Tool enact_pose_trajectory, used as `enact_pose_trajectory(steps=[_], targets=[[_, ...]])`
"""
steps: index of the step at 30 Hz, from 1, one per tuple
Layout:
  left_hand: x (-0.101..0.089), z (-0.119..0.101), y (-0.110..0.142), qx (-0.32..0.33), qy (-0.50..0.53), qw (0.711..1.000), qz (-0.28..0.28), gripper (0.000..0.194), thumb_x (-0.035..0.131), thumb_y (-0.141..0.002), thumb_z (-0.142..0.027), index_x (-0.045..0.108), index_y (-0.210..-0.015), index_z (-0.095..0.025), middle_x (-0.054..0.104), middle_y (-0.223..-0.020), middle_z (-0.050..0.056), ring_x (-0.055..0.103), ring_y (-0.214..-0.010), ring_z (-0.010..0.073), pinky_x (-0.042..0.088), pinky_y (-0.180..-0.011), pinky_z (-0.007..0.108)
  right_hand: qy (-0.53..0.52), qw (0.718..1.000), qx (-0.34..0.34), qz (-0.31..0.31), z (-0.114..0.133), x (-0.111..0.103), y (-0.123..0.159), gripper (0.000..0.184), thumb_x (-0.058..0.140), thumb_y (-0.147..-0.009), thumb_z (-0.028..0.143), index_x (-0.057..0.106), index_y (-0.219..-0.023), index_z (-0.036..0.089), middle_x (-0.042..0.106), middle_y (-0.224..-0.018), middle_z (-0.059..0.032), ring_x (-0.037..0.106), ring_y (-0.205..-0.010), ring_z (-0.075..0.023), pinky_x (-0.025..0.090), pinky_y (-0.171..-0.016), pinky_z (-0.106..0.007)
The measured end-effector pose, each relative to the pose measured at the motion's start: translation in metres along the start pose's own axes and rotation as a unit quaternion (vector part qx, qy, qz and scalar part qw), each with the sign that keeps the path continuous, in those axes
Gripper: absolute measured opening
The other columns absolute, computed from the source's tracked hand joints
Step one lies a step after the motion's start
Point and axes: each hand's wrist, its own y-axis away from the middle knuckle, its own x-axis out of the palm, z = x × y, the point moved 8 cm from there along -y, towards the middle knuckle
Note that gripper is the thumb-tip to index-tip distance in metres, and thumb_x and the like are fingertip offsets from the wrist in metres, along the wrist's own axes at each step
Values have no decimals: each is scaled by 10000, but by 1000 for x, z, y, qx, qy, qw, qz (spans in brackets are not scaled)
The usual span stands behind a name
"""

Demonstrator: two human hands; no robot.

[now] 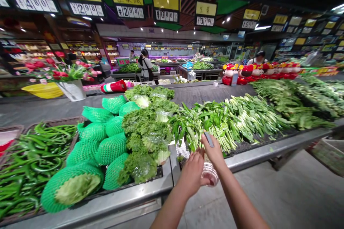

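Both my hands are closed close together over the front edge of the vegetable stand. My left hand (pixel 192 168) is wrapped against the left side of a clear, ribbed plastic object (pixel 211 175) with a rounded, pinkish end; its exact kind is hidden by my fingers. From the right, my right hand (pixel 215 152) grips around the same object's upper part. A dark grey strip (pixel 208 139) shows at the right hand's fingers. Just beyond them lies a heap of leafy green stalks (pixel 206 121), and curly lettuce (pixel 147 132) sits to the left.
Lettuces in green foam nets (pixel 88 152) and green peppers (pixel 40 154) fill the left side. A metal rail (pixel 258 155) edges the stand. Red figurines (pixel 260 73), a flower pot (pixel 72 89) and a red bottle (pixel 114 86) stand behind. Two people (pixel 145 66) (pixel 258 58) are farther back.
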Motion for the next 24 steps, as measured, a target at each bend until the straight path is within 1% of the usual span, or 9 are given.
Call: enact_pose_trajectory(steps=[1, 3, 7, 9, 11, 15, 17, 20, 24], targets=[[0, 1, 2, 0, 4, 1000, 0, 954, 799, -569, -312, 245, -1327, -144, 389, -1336, 166, 304, -1282, 301, 230, -1079, 447, -5, 1000, 0, 2, 1, 2, 2, 433, 427, -789, 552, 619, -978, 212, 648, -815, -48, 594, -765, -211, 452, -665, -324], [2, 3, 8, -2, 12, 1000, 4, 974, 805, -558, -321, 236, -1330, -149, 383, -1340, 168, 296, -1286, 302, 230, -1077, 454, -14, 1000, 2, 5, 0, 6, 8, 421, 423, -791, 547, 628, -949, 215, 651, -803, -44, 595, -761, -211, 452, -655, -319], [8, 5, 21, -3, 25, 1000, 12, 1015, 830, -520, -339, 241, -1327, -158, 365, -1358, 170, 300, -1282, 311, 236, -1075, 457, -19, 1000, 4, 11, -8, 13, 22, 394, 403, -797, 547, 647, -773, 239, 633, -667, -25, 580, -654, -203, 444, -599, -311], [11, 5, 26, -5, 27, 1000, 13, 1014, 832, -521, -337, 239, -1327, -173, 366, -1359, 167, 303, -1281, 313, 243, -1069, 461, -18, 1000, 9, 10, -12, 13, 27, 403, 401, -797, 555, 643, -732, 239, 626, -637, -27, 576, -633, -203, 441, -584, -310], [12, 4, 28, -6, 26, 1000, 15, 1008, 829, -529, -325, 234, -1327, -168, 376, -1350, 168, 307, -1279, 310, 243, -1070, 453, -19, 1000, 16, 8, -14, 12, 30, 410, 408, -797, 559, 640, -751, 224, 627, -646, -30, 579, -637, -200, 443, -589, -307], [13, -3, 29, 7, 24, 1000, 11, 995, 818, -547, -335, 225, -1327, -157, 376, -1343, 167, 303, -1279, 309, 247, -1066, 446, -41, 999, 20, 0, -13, 5, 32, 407, 447, -795, 543, 627, -880, 187, 647, -750, -42, 596, -712, -192, 451, -648, -298], [17, -6, 30, 15, 30, 999, 11, 1006, 817, -543, -357, 218, -1328, -164, 372, -1344, 165, 297, -1281, 311, 250, -1062, 454, -45, 999, 17, -8, -16, 0, 35, 404, 459, -793, 539, 627, -872, 180, 652, -782, -49, 597, -736, -190, 449, -667, -295], [27, -11, 34, 26, 40, 999, 19, 1023, 827, -517, -384, 229, -1317, -163, 366, -1346, 164, 296, -1280, 312, 250, -1060, 457, -50, 998, 29, -1, -30, -4, 44, 407, 454, -793, 547, 621, -759, 177, 640, -714, -37, 585, -662, -174, 445, -624, -285], [47, -14, 44, 30, 50, 997, 40, 900, 822, -514, -415, 345, -1231, -155, 412, -1301, 151, 340, -1246, 319, 276, -1044, 452, -46, 995, 82, 21, -59, -2, 61, 445, 441, -772, 586, 596, -651, 188, 597, -576, -13, 545, -529, -161, 423, -523, -276]])
